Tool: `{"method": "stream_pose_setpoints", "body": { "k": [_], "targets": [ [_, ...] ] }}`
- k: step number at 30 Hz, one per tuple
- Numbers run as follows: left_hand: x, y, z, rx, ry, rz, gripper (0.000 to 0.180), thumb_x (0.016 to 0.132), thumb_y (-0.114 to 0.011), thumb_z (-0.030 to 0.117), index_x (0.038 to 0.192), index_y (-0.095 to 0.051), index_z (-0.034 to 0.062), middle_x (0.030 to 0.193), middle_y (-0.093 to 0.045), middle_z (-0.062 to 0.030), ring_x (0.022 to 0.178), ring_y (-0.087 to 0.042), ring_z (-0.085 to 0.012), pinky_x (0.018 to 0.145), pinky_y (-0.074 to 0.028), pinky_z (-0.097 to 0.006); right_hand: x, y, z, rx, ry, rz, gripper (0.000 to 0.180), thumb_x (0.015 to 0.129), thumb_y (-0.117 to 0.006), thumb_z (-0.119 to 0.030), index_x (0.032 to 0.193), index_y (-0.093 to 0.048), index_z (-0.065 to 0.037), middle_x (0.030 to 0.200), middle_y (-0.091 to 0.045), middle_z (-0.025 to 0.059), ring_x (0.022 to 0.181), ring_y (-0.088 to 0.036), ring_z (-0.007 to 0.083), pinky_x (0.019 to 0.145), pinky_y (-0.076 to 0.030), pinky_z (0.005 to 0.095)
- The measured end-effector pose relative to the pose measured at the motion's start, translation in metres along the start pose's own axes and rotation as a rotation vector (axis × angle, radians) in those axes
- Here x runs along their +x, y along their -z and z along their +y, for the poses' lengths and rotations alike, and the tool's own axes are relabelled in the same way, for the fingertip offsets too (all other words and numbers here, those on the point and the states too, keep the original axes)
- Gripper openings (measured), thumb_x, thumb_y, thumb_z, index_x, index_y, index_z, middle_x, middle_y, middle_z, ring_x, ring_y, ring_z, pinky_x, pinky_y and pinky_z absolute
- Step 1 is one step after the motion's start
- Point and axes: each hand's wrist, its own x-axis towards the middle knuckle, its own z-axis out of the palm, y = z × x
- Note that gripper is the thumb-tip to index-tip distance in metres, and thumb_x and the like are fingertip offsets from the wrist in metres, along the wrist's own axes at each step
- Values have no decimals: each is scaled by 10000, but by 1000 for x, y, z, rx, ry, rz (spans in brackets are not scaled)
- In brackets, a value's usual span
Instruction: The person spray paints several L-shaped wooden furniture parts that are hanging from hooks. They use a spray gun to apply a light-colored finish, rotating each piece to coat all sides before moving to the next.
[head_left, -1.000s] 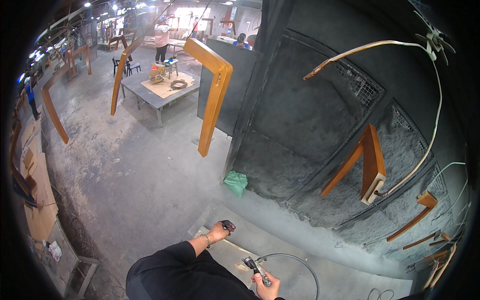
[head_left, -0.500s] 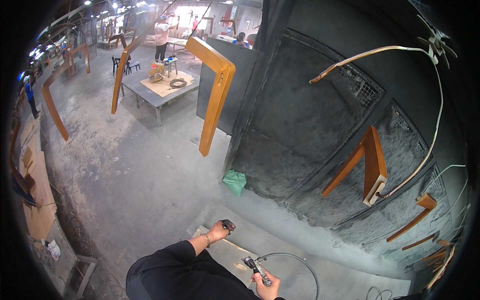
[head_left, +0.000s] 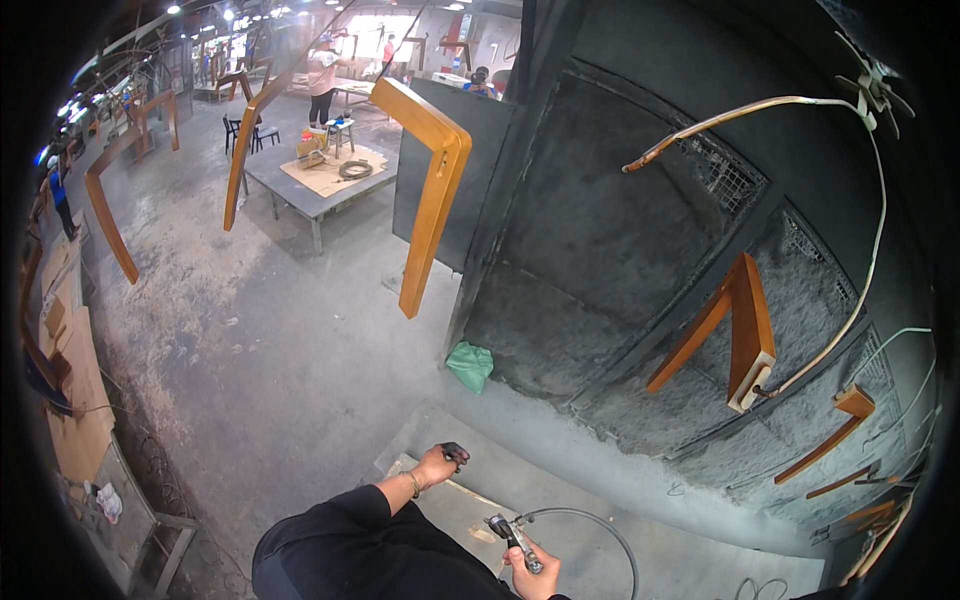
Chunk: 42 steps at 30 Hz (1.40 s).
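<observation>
A: Low in the head view, near the bottom edge, the right hand (head_left: pixel 536 572) is gripping a spray gun (head_left: pixel 512 538), fingers wrapped around the handle. A grey hose (head_left: pixel 600 520) is arching out from the gun and curving back down to the floor.

B: And the left hand (head_left: pixel 436 466)?

A: It is holding a small dark object (head_left: pixel 455 452), fingers curled shut on it. What the object is cannot be told at this size.

B: How is the gun likely to be handling?

A: Judging by its metal body, it is rigid and moderately heavy for one hand. The handle is the correct gripping point, and the hand is already taking it there. The hose looks stiff enough to hold its loop, so it is probably pulling slightly on the wrist.

B: What is hanging ahead?

A: An angled wooden frame piece (head_left: pixel 738 335) is hanging before the dark booth wall (head_left: pixel 600 230), well apart from both hands. A larger bent wooden piece (head_left: pixel 428 190) is hanging further left, above the grey concrete floor (head_left: pixel 260 360). A green rag (head_left: pixel 470 366) is lying at the foot of the wall. Other people are working at a table (head_left: pixel 315 185) in the background.
</observation>
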Motion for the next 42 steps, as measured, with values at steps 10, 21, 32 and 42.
{"method": "stream_pose_setpoints", "body": {
  "k": [10, 21, 32, 42],
  "targets": [
    [1, -1, 3, 5, -15, 1, 190, 917, -533, 25, 1015, -696, 35, 983, -717, -66, 898, -675, -144, 770, -573, -297, 3, 2, 4, -3, -34, 0, 209, 944, -693, -194, 971, -714, 12, 746, -638, 3, 655, -522, 71, 546, -419, 264],
    [-1, -1, 10, 19, 19, -2, 189, 911, -538, 19, 1003, -701, 41, 977, -720, -58, 882, -671, -136, 769, -572, -287, 3, -2, 4, 13, -18, 22, 192, 949, -690, -176, 931, -710, 14, 739, -636, -7, 668, -520, 63, 578, -421, 258],
    [3, 1, 0, -14, 23, -9, 208, 900, -522, -7, 1001, -700, 37, 964, -714, -48, 895, -667, -128, 772, -565, -280, 3, -4, -1, -7, 9, 20, 198, 942, -689, -177, 885, -703, 13, 722, -627, -7, 660, -515, 71, 578, -414, 270],
    [3, 5, 0, -14, 37, -8, 193, 912, -534, 15, 1004, -702, 43, 982, -721, -49, 898, -670, -128, 779, -565, -287, 3, -6, 0, -2, -27, -15, 223, 948, -684, -166, 1065, -717, 22, 799, -673, 4, 706, -553, 75, 629, -457, 268]
  ]
}}
